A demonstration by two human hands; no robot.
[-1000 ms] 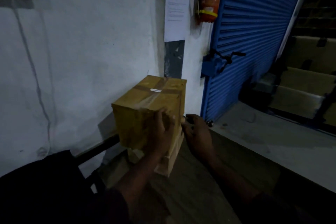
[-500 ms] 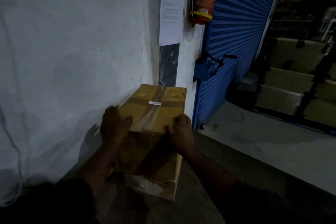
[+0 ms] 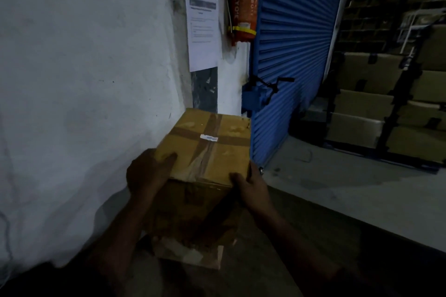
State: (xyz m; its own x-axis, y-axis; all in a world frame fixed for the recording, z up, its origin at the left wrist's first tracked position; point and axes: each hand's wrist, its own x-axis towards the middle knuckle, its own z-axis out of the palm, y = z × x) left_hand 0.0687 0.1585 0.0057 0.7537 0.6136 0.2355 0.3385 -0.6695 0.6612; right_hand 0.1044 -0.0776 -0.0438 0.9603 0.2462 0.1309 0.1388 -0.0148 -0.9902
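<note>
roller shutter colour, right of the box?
Blue, with horizontal ribs. The roller shutter shows best in the head view.

The box [image 3: 210,144] sits mid-frame on another carton [image 3: 193,254], with my left hand [image 3: 147,173] at its left edge and my right hand [image 3: 251,188] at its right corner. Above it hangs a notice [image 3: 202,36], an extinguisher [image 3: 243,0] right of that, and a shutter [image 3: 289,55] further right.

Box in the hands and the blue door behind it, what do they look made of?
Box: brown cardboard, matte, sealed with glossy tape that wrinkles and shines. Blue door: likely a painted metal roller shutter, judging by its even horizontal slats.
</note>
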